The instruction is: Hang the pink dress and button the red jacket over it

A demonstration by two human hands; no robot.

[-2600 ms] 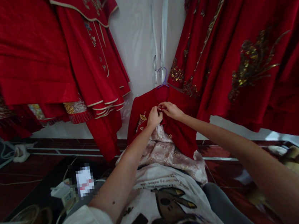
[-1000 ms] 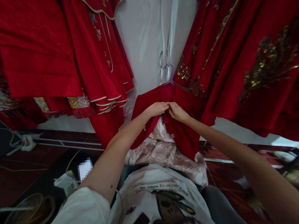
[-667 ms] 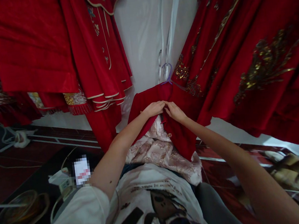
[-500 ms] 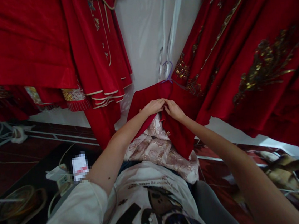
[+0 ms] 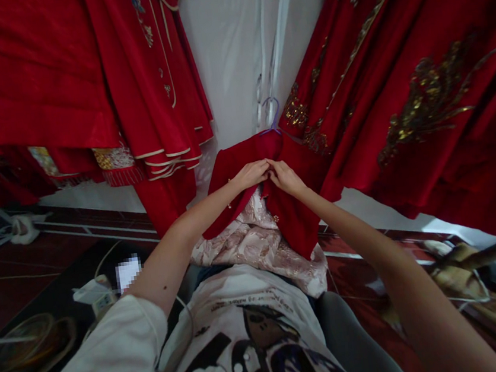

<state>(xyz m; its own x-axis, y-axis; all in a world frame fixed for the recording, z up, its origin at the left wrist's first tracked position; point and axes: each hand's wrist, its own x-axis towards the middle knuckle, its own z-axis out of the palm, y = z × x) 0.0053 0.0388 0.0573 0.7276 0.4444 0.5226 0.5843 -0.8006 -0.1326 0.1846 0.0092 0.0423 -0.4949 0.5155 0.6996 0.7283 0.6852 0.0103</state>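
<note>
A red jacket [image 5: 298,225] on a purple hanger [image 5: 272,113] lies spread before me, its lower part over my lap. My left hand [image 5: 253,174] and my right hand [image 5: 286,177] meet at the upper part of its front opening, below the collar. The fingers of both are closed in a pinch on the jacket's front edges, fingertips touching; any small fastener between them is hidden. Below my hands the front parts. Pale pink patterned shiny fabric [image 5: 248,243] shows in the gap and across my lap. Small gold ornaments [image 5: 275,218] sit along the jacket's edge.
Red garments [image 5: 25,80] hang on the left, and a red gown with gold sequins [image 5: 421,100] hangs on the right. A dark surface at left carries a plastic bowl [image 5: 24,343] and a white power strip [image 5: 94,293]. Bundled items [image 5: 469,286] lie at lower right.
The view has shifted slightly, so the scene sits a little further left. Both hands stay pinched together at the jacket's front, with only slight finger movement.
</note>
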